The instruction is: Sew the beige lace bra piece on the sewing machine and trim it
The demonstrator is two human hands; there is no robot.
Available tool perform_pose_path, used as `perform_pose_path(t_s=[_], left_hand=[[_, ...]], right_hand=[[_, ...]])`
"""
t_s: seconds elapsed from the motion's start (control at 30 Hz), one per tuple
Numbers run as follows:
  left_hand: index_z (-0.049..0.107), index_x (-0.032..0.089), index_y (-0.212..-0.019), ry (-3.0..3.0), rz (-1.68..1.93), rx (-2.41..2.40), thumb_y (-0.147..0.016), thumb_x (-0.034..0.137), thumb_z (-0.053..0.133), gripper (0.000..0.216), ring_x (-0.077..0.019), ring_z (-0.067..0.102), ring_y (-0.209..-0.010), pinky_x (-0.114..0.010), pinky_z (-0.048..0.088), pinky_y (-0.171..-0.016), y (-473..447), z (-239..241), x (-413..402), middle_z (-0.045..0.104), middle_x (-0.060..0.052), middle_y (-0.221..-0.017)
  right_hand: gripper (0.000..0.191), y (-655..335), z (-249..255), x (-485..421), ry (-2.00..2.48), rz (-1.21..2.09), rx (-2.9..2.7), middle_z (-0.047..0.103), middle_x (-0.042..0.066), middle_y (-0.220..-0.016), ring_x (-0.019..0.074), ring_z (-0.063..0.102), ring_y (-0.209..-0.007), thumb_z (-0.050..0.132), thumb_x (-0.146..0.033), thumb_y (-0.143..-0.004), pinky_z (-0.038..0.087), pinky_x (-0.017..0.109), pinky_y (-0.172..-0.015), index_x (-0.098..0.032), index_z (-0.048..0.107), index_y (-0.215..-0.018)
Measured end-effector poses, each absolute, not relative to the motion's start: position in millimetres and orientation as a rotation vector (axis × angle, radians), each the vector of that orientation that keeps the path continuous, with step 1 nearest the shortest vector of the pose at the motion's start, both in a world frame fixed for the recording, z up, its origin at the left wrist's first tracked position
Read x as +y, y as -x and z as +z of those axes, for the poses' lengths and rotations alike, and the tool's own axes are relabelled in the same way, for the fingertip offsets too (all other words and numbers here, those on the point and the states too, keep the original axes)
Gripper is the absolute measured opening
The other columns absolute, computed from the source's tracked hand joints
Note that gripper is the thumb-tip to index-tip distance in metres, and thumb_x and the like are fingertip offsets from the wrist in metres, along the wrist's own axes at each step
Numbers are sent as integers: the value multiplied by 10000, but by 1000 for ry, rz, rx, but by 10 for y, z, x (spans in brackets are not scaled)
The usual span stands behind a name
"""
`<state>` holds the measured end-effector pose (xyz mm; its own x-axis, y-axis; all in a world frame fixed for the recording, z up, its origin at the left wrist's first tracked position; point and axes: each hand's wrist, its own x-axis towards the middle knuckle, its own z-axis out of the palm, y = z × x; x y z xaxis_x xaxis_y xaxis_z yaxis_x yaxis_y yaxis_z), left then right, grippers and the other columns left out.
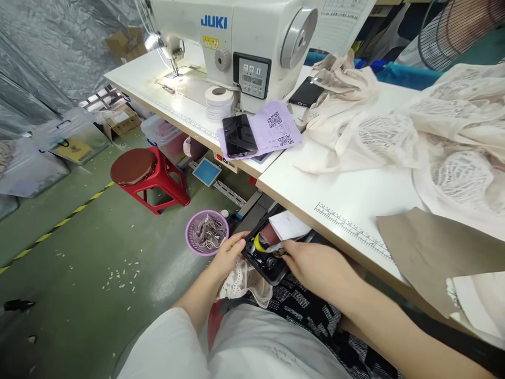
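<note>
Below the white sewing table a black drawer tray is pulled out, filled with small items, among them a yellow one. My left hand grips the tray's near left edge, with a piece of white lace under the palm. My right hand reaches into the tray from the right, fingers pinched on a small item that I cannot make out. A white paper pad lies at the back of the tray.
A white JUKI sewing machine stands at the back, with a tape roll, a phone on purple sheets, and another phone. Beige lace garments and brown paper cover the right. A red stool and purple basket stand on the floor.
</note>
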<state>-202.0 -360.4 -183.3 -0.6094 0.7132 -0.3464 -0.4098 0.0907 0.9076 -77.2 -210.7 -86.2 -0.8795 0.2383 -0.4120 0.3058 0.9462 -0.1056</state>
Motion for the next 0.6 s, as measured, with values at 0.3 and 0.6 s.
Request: perform_pose_path(t_s=[0.3, 0.6], left_hand=[[684, 140, -976, -297, 1647, 1602, -650, 518, 661, 500, -222, 580, -864, -264, 447, -727, 1991, -1807, -3625, 664, -76, -929], [672, 156, -949, -293, 1628, 1710, -660, 500, 651, 450, -240, 557, -950, -277, 425, -816, 1997, -1772, -3589, 655, -71, -992]], right_hand=[[345, 739, -698, -2370, -350, -267, 2960, 670, 121, -882, 228, 632, -738, 330, -285, -907, 479, 320, -621, -150, 620, -1037], [634, 1002, -1161, -2568, -510, -178, 2941, 322, 307, -1366, 394, 359, -1246, 491, -377, -845, 335, 480, -1000, 17, 378, -1330]])
